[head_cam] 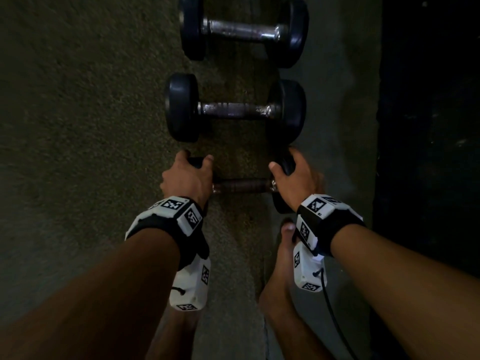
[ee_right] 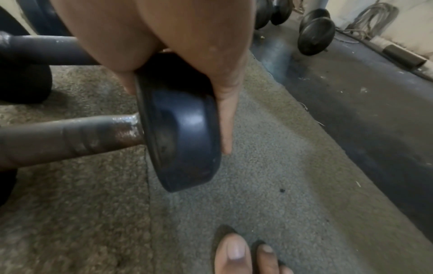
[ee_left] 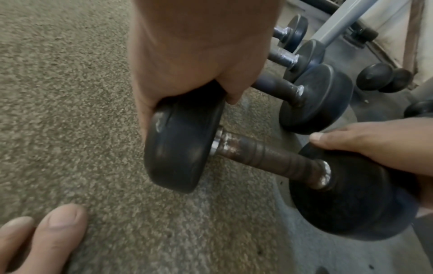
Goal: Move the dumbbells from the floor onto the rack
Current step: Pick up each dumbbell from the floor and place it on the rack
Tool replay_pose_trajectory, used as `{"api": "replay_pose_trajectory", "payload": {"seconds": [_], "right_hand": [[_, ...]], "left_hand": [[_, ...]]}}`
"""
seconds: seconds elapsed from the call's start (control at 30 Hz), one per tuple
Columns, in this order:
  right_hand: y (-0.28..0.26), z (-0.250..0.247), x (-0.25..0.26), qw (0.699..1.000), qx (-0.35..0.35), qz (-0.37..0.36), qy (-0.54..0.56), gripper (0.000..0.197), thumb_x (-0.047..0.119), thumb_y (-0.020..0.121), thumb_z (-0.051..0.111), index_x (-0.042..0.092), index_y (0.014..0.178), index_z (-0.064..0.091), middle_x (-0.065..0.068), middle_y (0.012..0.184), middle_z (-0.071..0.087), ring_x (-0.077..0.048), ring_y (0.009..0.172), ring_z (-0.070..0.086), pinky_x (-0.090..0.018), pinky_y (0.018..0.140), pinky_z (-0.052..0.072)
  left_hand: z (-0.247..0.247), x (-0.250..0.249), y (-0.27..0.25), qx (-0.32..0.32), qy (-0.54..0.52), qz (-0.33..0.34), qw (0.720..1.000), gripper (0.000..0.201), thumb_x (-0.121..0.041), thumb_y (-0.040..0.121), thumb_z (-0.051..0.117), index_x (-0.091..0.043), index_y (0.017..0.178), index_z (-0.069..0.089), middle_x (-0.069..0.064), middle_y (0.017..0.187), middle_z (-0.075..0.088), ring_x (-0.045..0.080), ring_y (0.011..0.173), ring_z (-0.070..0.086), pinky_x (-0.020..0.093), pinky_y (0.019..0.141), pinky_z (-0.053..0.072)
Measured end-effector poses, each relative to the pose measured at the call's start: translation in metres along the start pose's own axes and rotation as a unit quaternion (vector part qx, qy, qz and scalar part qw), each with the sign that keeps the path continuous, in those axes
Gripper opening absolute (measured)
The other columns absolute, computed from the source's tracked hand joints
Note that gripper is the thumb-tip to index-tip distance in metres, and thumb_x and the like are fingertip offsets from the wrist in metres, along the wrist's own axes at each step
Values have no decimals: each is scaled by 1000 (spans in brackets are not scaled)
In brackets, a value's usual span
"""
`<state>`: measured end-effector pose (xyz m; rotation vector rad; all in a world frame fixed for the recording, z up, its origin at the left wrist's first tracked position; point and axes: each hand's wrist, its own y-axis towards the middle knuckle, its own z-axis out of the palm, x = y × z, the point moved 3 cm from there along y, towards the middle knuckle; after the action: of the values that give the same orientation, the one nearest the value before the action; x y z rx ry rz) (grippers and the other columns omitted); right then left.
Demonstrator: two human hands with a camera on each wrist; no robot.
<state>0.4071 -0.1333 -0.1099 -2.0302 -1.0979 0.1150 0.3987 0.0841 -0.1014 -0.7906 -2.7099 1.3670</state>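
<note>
Three black dumbbells with worn metal handles lie in a row on the carpet. The nearest dumbbell [head_cam: 242, 183] is held at both ends. My left hand [head_cam: 185, 175] grips its left weight head [ee_left: 178, 146] from above, thumb on the inner face. My right hand [head_cam: 296, 178] grips its right weight head [ee_right: 185, 140], with fingers down the outer face. In the wrist views the heads seem just off the floor. The middle dumbbell [head_cam: 233, 110] and the far dumbbell [head_cam: 244, 29] lie untouched beyond it. A grey frame leg [ee_left: 339, 24], maybe the rack's, rises past them.
My bare feet [head_cam: 283, 258] stand just behind the held dumbbell, toes [ee_right: 234, 254] near its right head. Carpet [head_cam: 91, 113] lies to the left, a darker mat [ee_right: 363, 103] to the right. More dumbbells [ee_right: 316, 35] and a rope coil [ee_right: 374, 20] sit by the wall.
</note>
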Motion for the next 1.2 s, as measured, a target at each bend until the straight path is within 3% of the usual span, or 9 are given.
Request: {"api": "replay_pose_trajectory", "payload": {"seconds": [0.2, 0.37, 0.57, 0.7, 0.77, 0.9, 1.03, 1.13, 1.2], "right_hand": [[2, 2, -7, 1000, 3, 15, -3, 59, 51, 84, 61, 39, 138, 40, -4, 131, 57, -32, 121, 52, -38, 100, 37], [1, 4, -12, 999, 16, 34, 17, 54, 38, 85, 65, 37, 133, 42, -8, 126, 57, -30, 109, 57, -30, 82, 40], [-22, -4, -13, 1000, -4, 1, 19, 58, 31, 86, 64, 34, 139, 40, -7, 132, 55, -31, 116, 54, -32, 93, 41], [-54, -31, -3, 999, -14, 7, 34, 61, 32, 85, 66, 36, 140, 38, -8, 130, 56, -32, 115, 56, -34, 94, 44], [-78, -59, 16, 998, -21, -2, 59, 64, 29, 85, 67, 31, 141, 38, -8, 133, 55, -32, 118, 55, -35, 97, 44], [-134, -142, 66, 995, -58, -29, 72, 66, 27, 83, 68, 26, 143, 39, -10, 134, 55, -32, 121, 52, -32, 101, 40], [-197, -255, 133, 986, -129, -45, 95, 67, 35, 81, 67, 38, 141, 37, -13, 128, 58, -38, 114, 55, -36, 95, 43], [-253, -351, 184, 968, -191, -102, 130, 70, 36, 82, 66, 39, 143, 33, -14, 128, 59, -38, 115, 55, -37, 98, 42], [-293, -414, 214, 950, -232, -139, 156, 77, 38, 82, 66, 37, 148, 24, -16, 130, 57, -39, 117, 54, -40, 101, 42]], "left_hand": [[-2, 2, -8, 9, -7, 2, 1000, 59, -47, 85, 65, -27, 137, 48, 16, 131, 58, 39, 120, 53, 41, 95, 44], [-2, 8, -8, 26, -4, 15, 1000, 60, -35, 90, 62, -28, 145, 39, 18, 136, 51, 39, 123, 50, 42, 96, 44], [-4, 21, -19, 18, -16, 40, 999, 63, -35, 88, 63, -30, 145, 39, 18, 134, 53, 39, 123, 50, 42, 97, 43], [-30, 11, -49, 9, -26, 65, 997, 60, -32, 87, 64, -29, 143, 42, 13, 131, 57, 34, 119, 54, 31, 77, 39], [-60, -9, -75, 6, -34, 82, 996, 57, -31, 87, 65, -28, 140, 45, 12, 129, 59, 33, 118, 56, 32, 80, 43], [-138, -64, -140, -24, -22, 139, 990, 54, -31, 82, 66, -26, 134, 52, 12, 127, 62, 36, 118, 56, 39, 97, 44], [-234, -141, -219, -66, -55, 224, 971, 55, -31, 80, 66, -23, 133, 52, 14, 126, 62, 40, 117, 55, 39, 98, 43], [-309, -201, -287, -104, -93, 276, 951, 66, -36, 79, 67, -15, 138, 46, 17, 128, 59, 41, 116, 54, 43, 100, 45], [-358, -239, -338, -141, -124, 317, 930, 58, -37, 79, 67, -11, 128, 51, 17, 123, 60, 40, 113, 55, 42, 96, 44]]}}
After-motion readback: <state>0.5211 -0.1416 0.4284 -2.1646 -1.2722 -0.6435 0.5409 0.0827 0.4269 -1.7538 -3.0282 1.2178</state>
